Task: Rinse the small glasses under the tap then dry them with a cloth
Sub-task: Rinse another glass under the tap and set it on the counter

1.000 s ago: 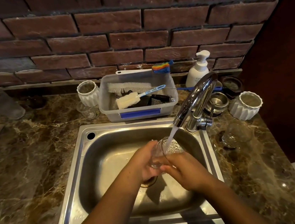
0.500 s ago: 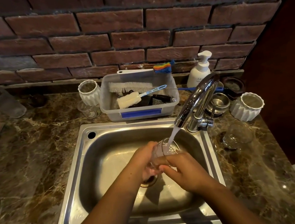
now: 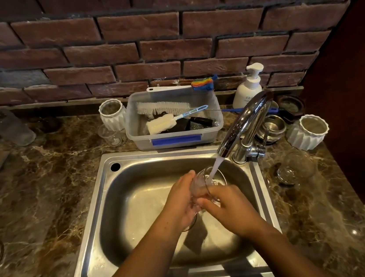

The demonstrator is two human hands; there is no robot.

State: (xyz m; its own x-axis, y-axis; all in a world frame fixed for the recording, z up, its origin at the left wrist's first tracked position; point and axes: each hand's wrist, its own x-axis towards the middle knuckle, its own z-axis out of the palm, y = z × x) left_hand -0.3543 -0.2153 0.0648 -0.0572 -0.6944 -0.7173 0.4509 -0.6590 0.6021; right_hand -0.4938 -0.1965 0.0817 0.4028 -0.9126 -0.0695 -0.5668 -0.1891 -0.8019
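Note:
A small clear glass [image 3: 202, 183] is tilted under the running tap [image 3: 243, 126], and the water stream pours into its mouth. My left hand [image 3: 181, 201] wraps its left side and base. My right hand [image 3: 226, 206] grips it from the right and below. Both hands hold it over the steel sink [image 3: 117, 211]. Another small glass [image 3: 111, 135] stands on the counter left of the plastic tub. A clear glass [image 3: 295, 168] lies on the counter right of the tap. No cloth is in view.
A plastic tub [image 3: 176, 136] of brushes sits behind the sink. White ribbed cups stand at the back left [image 3: 113, 114] and at the right [image 3: 307, 132]. A soap pump bottle [image 3: 247, 87], metal bowls [image 3: 272, 127] and a brick wall are behind.
The hands have shifted slightly on the glass, turning it under the stream. The view has moved a little; water keeps running.

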